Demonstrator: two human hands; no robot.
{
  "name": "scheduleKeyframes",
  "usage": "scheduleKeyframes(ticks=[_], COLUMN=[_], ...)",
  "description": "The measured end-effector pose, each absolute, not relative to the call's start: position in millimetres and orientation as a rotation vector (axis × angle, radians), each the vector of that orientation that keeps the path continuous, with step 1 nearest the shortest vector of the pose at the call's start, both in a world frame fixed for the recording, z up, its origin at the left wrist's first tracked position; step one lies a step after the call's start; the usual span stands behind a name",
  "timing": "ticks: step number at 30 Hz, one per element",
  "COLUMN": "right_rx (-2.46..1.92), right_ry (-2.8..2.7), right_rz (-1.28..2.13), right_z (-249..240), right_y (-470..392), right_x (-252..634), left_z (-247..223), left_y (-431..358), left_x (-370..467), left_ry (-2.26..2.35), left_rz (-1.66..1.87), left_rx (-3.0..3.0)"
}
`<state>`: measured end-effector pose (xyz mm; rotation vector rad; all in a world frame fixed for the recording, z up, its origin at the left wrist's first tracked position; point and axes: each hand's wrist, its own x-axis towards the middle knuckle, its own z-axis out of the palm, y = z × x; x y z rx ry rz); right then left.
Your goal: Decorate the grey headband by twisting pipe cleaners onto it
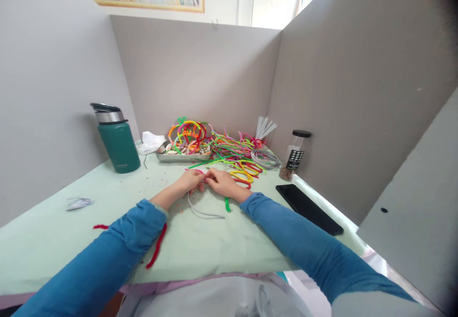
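My left hand (191, 180) and my right hand (219, 180) meet over the middle of the table, fingertips pinched together. Between them is a pink pipe cleaner (201, 171), whose end shows above my left fingers. A thin grey wire (203, 214) curves down from my left hand onto the tablecloth. Just below my right hand lies a short green pipe cleaner (227, 205). One red pipe cleaner (156, 246) lies beside my left forearm, and a red end (101, 227) shows on the arm's other side.
Behind my hands stand a metal tray (184, 157) and a pile of coloured pipe cleaners (232, 146). A coil of grey wire (265, 158), a jar (295, 155) and a black phone (309, 209) are to the right. A green bottle (119, 145) stands left.
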<state>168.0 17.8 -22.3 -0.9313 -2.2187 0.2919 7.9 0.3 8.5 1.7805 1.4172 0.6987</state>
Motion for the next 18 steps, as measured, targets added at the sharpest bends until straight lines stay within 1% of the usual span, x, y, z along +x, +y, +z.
scheduleKeyframes(ticks=[18], right_rx=[-0.960], right_ry=[-2.228], right_rz=[0.293], right_z=[-21.5], right_y=[18.1], right_x=[167.8], left_z=[1.5], left_y=[8.8], left_x=[3.1], left_ry=[1.404], left_rz=[0.617], left_rx=[1.947])
